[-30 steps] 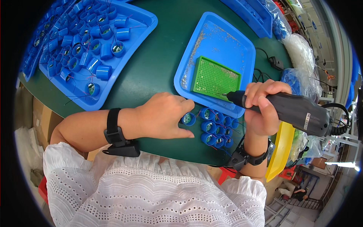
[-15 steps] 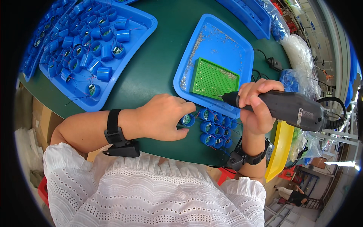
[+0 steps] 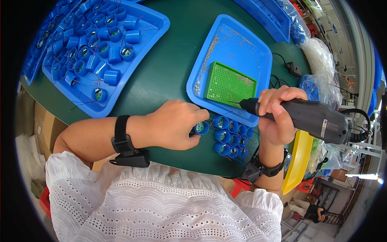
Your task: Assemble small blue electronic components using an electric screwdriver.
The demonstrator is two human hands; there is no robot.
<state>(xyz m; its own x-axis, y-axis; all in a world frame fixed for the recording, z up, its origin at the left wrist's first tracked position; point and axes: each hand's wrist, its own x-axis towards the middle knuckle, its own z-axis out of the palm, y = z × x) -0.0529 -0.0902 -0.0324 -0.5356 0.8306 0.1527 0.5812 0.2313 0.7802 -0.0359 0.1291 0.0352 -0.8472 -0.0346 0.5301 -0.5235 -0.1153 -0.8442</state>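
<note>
My left hand [image 3: 171, 125] is closed around a small blue plastic cup [image 3: 204, 130] with a green circuit board inside, pinched between thumb and fingers near the table's front edge. In my right hand [image 3: 278, 117] is a black electric screwdriver [image 3: 314, 116], held almost level and pointing left. Its tip is at the near right part of a green perforated tray [image 3: 209, 82] dotted with tiny metal screws; whether it touches a screw is too small to tell. Right of the held cup stand several similar blue cups [image 3: 221, 136] in close rows, with thin wires sticking out.
The green tray sits in a larger blue tray [image 3: 242, 44] with scattered screws. Another blue tray [image 3: 139, 52] at the far left holds many wired cups. A yellow tray [image 3: 297, 165], clear plastic bags [image 3: 316, 52] and a black cable [image 3: 365, 115] lie to the right. A person [image 3: 312, 211] is in the background.
The screwdriver and my right hand have shifted slightly right, the tool's rear end a little lower. My left hand still holds the cup in nearly the same place.
</note>
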